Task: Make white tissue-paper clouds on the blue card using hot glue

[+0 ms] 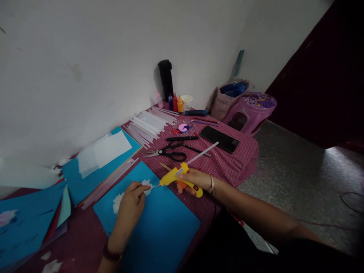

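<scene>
My right hand [192, 181] is wrapped round a yellow glue gun [172, 176], with a long translucent glue stick [203, 152] coming out of its back end. The metal nozzle points left, close to the edge of a ragged white paper piece [147, 187] on a blue sheet [162, 223]. My left hand [132, 203] is closed at this piece, index finger stretched along it and the other fingers curled. More white [117, 203] shows left of the hand; the hand hides whether it is the same piece. My left thumb is hidden.
Black-handled scissors [165, 151], a phone [220, 138], pens and a paint palette [182, 128] lie beyond the sheet. Several glue sticks [149, 123] lie near the wall, with paint bottles [175, 103] behind. Another blue sheet [82, 185] is at left. A pink stool [250, 110] stands right.
</scene>
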A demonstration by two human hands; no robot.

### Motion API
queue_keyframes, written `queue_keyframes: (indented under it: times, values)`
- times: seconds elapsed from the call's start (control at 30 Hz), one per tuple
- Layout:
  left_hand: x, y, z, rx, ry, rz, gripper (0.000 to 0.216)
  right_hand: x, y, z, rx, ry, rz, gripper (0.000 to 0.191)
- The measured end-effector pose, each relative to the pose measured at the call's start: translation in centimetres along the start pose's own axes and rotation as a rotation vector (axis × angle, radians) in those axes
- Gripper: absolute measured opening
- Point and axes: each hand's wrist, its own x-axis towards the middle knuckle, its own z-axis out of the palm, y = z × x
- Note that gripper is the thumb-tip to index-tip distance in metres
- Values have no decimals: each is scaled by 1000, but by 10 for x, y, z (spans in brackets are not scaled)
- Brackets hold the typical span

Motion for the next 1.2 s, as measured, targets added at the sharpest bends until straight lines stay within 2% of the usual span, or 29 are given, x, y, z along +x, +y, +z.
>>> queue_keyframes:
  times: [0.13, 0.3, 0.4, 0.53, 0.6, 0.67, 0.77, 0.83, 0.93, 1.07, 1.2]
  values:
    - [0, 4, -12, -1, 37, -4, 30, 0, 0, -1, 21, 26, -17, 58]
    - [-4, 12, -45, 44, 192, -101, 27, -3, 1, 2, 31, 77, 14, 60]
    - [-17, 25, -50, 59, 167, -87, 26, -3, 0, 10, 42, 121, -13, 62]
    - [-48, 57, -26, 46, 15, -40, 23, -5, 1, 24, 61, 174, -60, 67]
    - [-65, 75, -6, 46, -110, -75, 22, -7, 4, 29, 66, 203, -66, 69]
    - [-80, 88, 13, 69, -172, -133, 19, -9, 6, 33, 68, 226, -46, 71]
    - [-98, 95, 33, 73, -136, -238, 14, -11, 9, 35, 62, 275, -1, 73]
    - [-103, 91, 36, 47, -42, -310, 14, -10, 11, 34, 52, 308, 11, 73]
    - [-97, 74, 29, -15, 115, -351, 14, -7, 11, 32, 63, 325, 2, 73]
    - [-57, 44, 11, -28, 283, -270, 26, -3, 12, 31, 93, 328, 7, 73]
    - [-16, 26, 12, 35, 275, -158, 35, -5, 13, 29, 116, 317, -9, 71]
